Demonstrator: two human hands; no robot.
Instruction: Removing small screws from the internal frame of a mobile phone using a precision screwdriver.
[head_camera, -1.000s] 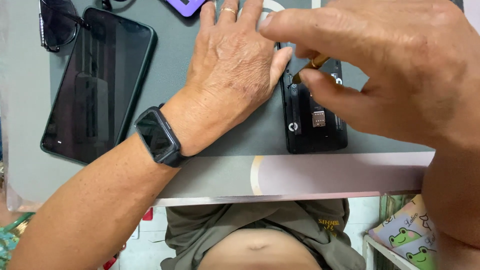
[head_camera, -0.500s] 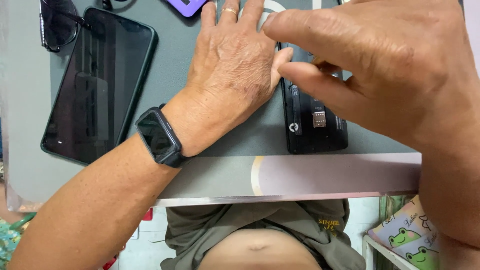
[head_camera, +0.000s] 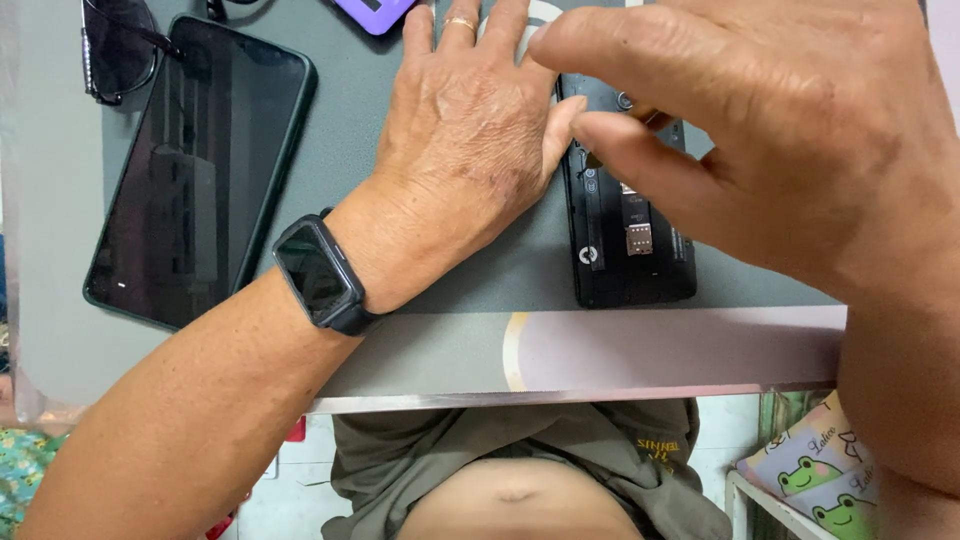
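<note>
A black phone with its back cover off (head_camera: 630, 250) lies lengthwise on the grey mat (head_camera: 480, 270), a small metal card slot showing in its lower part. My left hand (head_camera: 470, 150) rests flat on the mat, its thumb touching the phone's left edge. It wears a ring, and a black smartwatch (head_camera: 318, 275) is on the wrist. My right hand (head_camera: 760, 150) hovers over the phone's upper half and hides it. Its thumb and forefinger pinch close together around a small brownish thing (head_camera: 647, 116) that is mostly hidden.
A large black phone (head_camera: 195, 170) lies screen up at the left of the mat, with dark sunglasses (head_camera: 120, 50) beyond it. A purple object (head_camera: 375, 12) sits at the top edge. The table's metal front edge (head_camera: 560, 398) runs below the mat.
My right thumb and forefinger have slid up and to the left over the open phone, closer to my left thumb. My left hand has stayed in place.
</note>
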